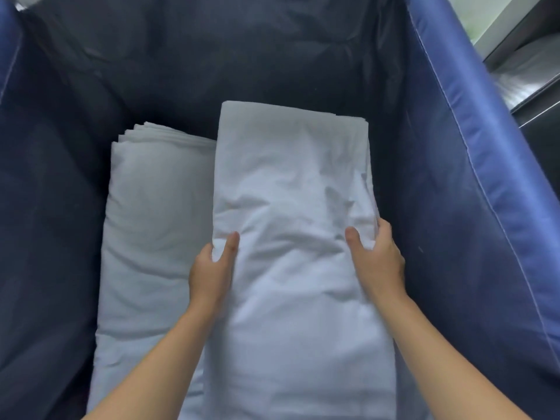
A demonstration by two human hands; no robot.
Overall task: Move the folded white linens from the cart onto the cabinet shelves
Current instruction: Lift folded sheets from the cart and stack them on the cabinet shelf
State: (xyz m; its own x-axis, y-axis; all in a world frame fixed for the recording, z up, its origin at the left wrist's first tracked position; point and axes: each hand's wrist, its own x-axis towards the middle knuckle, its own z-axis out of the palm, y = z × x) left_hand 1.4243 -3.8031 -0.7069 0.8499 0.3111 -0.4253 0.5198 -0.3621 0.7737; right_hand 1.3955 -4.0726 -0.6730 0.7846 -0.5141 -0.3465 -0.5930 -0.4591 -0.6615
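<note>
While both bare forearms reach down into the cart [472, 153], each hand has hold of the same folded white linen [291, 183] — the long bundle lying on the right side of the cart's dark blue fabric lining. The left hand [212, 268] grips its left edge, thumb lying on top of the cloth and fingers tucked out of sight beneath. The right hand [378, 256] grips the right edge the same way, thumb on top, fingers curled round the side. Cloth wrinkles between the two thumbs. Just beside it on the left, touching and partly overlapped by it, lies a second folded linen stack [151, 213], its layered edges showing at the far end. Beyond the cart's padded blue rim at upper right — a grey metal surface [527, 77], blurred.
</note>
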